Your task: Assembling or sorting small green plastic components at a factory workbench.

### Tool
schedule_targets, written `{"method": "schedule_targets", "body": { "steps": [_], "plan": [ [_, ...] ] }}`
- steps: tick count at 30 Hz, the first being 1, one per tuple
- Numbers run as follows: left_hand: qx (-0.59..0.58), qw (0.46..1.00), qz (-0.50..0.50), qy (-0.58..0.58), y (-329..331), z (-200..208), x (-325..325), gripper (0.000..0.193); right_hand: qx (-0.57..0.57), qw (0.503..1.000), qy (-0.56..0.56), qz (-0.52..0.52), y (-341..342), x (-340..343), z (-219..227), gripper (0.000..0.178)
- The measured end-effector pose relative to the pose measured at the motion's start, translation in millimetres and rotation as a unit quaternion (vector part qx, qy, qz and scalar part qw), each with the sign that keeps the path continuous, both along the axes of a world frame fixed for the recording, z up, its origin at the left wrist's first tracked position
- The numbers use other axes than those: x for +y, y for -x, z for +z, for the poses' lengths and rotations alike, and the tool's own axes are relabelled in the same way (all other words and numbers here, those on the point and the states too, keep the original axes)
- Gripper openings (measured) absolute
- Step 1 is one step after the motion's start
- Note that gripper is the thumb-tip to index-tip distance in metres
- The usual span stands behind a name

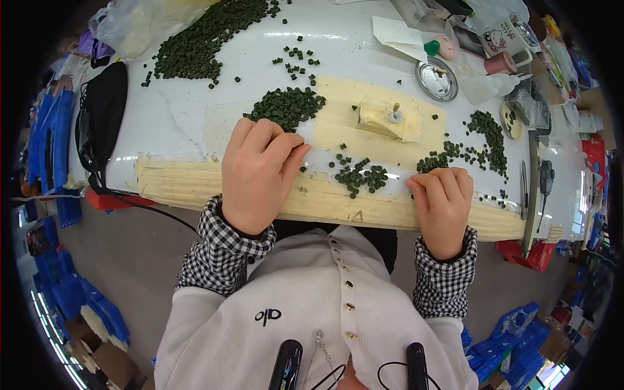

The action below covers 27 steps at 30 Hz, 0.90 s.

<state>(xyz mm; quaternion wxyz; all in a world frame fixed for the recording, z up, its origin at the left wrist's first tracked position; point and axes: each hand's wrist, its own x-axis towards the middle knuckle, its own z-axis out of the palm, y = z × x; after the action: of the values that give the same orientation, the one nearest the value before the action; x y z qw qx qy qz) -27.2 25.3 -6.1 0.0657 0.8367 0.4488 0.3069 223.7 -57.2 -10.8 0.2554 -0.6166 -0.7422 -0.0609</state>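
My left hand (259, 174) is closed in a pinch just in front of a heap of small dark green pieces (290, 107). Its thumb and index fingertips meet; anything between them is too small to make out. My right hand (446, 207) rests at the bench's padded front edge, thumb and fingers also pinched, and what they hold cannot be seen. Close behind it lie more green pieces (431, 162). A loose cluster of green pieces (361, 177) lies between my hands. Beyond that, a small tape-wrapped block (383, 119) with a short metal pin on top stands on a yellowish taped patch (338, 140).
A big green heap (195, 49) lies at the far left, near a black face mask (104, 107). At the far right are a round metal lid (437, 79), a white mug (504, 38) and another green pile (489, 140). Tweezers (524, 190) lie near the right edge.
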Motion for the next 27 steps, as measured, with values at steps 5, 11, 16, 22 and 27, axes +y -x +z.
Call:
{"method": "schedule_targets", "body": {
  "steps": [5,11,16,22,27],
  "plan": [
    [0.051,0.999,0.012,0.013,-6.1,0.2,4.7,0.013,0.091,0.995,0.025,0.01,-0.7,2.0,3.9,0.015],
    [0.008,1.0,-0.004,0.009,-6.6,3.2,7.6,0.013,0.26,0.965,-0.017,-0.012,13.5,-0.1,14.8,0.01],
    [-0.044,0.999,-0.008,0.005,4.2,0.9,10.2,0.014,0.317,0.948,0.025,-0.021,22.0,-0.4,10.7,0.011],
    [-0.34,0.91,-0.021,0.237,1.4,9.6,-5.2,0.014,0.387,0.92,0.065,-0.011,24.3,-1.1,7.9,0.012],
    [-0.491,0.705,-0.139,0.492,-7.2,11.5,-16.7,0.016,0.488,0.864,0.104,0.069,33.3,0.2,10.4,0.016]
  ]
}}
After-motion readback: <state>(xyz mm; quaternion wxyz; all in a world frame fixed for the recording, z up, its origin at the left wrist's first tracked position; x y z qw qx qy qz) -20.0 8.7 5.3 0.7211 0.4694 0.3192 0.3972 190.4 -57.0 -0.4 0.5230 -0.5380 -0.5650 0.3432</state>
